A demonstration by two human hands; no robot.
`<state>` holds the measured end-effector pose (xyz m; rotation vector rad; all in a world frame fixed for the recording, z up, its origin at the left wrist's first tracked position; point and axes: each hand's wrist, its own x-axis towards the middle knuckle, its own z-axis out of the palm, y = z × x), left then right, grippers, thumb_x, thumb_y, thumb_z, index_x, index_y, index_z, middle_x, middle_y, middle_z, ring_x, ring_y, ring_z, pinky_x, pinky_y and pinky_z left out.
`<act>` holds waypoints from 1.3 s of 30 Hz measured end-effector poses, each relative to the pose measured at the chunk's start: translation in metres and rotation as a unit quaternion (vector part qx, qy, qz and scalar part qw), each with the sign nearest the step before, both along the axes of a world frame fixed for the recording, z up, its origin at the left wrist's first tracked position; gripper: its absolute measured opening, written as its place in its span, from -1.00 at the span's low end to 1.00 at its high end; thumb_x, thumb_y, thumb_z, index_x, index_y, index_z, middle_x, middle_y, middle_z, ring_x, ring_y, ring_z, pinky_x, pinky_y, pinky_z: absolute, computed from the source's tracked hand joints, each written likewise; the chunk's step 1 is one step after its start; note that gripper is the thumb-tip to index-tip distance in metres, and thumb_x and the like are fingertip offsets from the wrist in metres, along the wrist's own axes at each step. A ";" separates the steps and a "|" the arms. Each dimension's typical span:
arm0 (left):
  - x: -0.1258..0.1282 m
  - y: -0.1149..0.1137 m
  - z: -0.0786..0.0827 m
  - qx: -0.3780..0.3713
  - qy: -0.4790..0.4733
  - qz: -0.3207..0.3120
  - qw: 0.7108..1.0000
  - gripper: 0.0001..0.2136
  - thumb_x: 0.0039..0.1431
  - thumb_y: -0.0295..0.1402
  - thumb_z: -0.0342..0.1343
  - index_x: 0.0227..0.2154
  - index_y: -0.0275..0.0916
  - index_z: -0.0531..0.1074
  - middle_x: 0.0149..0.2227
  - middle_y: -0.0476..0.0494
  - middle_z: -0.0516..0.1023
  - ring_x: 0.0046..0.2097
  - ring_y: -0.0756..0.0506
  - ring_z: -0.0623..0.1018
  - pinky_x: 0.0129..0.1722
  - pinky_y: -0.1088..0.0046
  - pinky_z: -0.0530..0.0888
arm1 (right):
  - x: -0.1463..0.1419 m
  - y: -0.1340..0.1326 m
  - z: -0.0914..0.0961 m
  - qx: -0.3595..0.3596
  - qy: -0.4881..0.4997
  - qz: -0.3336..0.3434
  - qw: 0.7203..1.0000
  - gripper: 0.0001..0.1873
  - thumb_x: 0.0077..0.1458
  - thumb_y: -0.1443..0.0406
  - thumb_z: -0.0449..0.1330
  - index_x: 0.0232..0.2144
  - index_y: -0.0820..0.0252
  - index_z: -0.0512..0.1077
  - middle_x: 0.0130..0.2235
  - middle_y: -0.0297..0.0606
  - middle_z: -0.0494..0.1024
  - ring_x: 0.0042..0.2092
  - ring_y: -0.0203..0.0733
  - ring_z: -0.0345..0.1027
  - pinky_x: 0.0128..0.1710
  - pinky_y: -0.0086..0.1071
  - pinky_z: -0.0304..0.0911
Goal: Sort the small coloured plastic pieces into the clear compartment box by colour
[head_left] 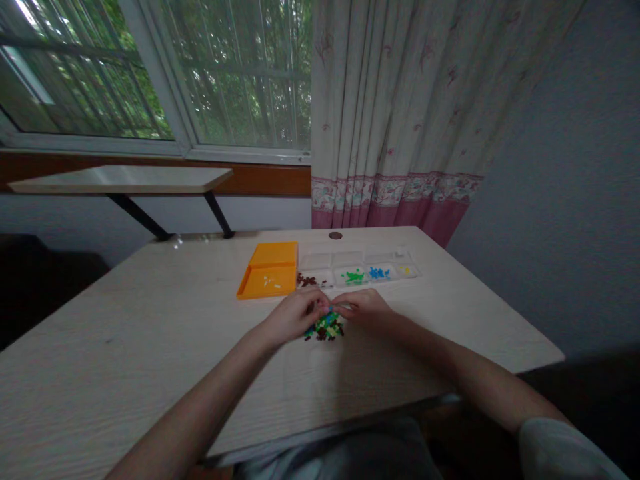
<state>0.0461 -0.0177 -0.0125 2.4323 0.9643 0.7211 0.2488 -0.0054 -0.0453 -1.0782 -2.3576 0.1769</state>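
My left hand and my right hand meet above a heap of small mixed pieces in green, blue, dark brown and pale yellow. Both hands are closed in a pinch, fingertips almost touching. A tiny blue piece shows at the left fingertips; whether the right fingers also grip it, or hold a piece of their own, is too small to tell. Just beyond the hands lies a clear divided tray, with dark brown pieces, green pieces, blue pieces and yellow pieces in separate compartments.
Left of the clear tray lies an open orange case with a few pale pieces in it. A raised shelf on black legs stands at the back left of the wooden table. A curtain hangs behind.
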 end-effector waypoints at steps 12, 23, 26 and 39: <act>0.001 0.000 -0.003 -0.006 -0.002 0.008 1.000 -0.85 0.09 -0.36 -0.04 -0.40 -0.28 0.39 -0.46 -0.05 0.37 -0.39 0.02 0.35 -0.39 0.56 0.26 | -0.002 -0.005 0.000 0.075 0.014 0.041 0.996 -0.74 0.06 0.16 0.05 -0.39 0.12 0.49 -0.56 -0.39 0.51 -0.57 -0.43 0.26 -0.57 -0.57 0.03; -0.038 0.013 0.007 -0.200 0.123 -0.063 0.970 -0.85 -0.03 -0.33 0.02 -0.54 -0.33 0.35 -0.58 0.05 0.27 -0.52 0.08 0.23 -0.54 0.63 0.15 | 0.015 0.005 0.015 0.236 0.155 -0.009 0.959 -0.77 0.04 0.21 0.09 -0.46 0.20 0.50 -0.60 -0.35 0.50 -0.65 -0.46 0.20 -0.55 -0.58 0.17; -0.041 0.012 0.006 -0.204 0.155 -0.057 0.965 -0.79 -0.06 -0.25 0.07 -0.59 -0.32 0.31 -0.60 0.07 0.22 -0.53 0.09 0.20 -0.56 0.63 0.12 | 0.022 0.009 0.019 0.253 0.164 -0.029 0.953 -0.77 0.04 0.23 0.10 -0.46 0.21 0.51 -0.64 -0.36 0.47 -0.67 -0.47 0.17 -0.59 -0.58 0.16; -0.039 0.013 0.001 -0.152 0.200 -0.020 0.968 -0.83 -0.02 -0.29 0.01 -0.58 -0.29 0.30 -0.59 0.06 0.25 -0.53 0.07 0.20 -0.55 0.61 0.11 | 0.024 0.009 0.023 0.259 0.150 -0.027 0.954 -0.78 0.03 0.25 0.11 -0.47 0.24 0.51 -0.66 -0.36 0.45 -0.68 -0.47 0.15 -0.59 -0.59 0.14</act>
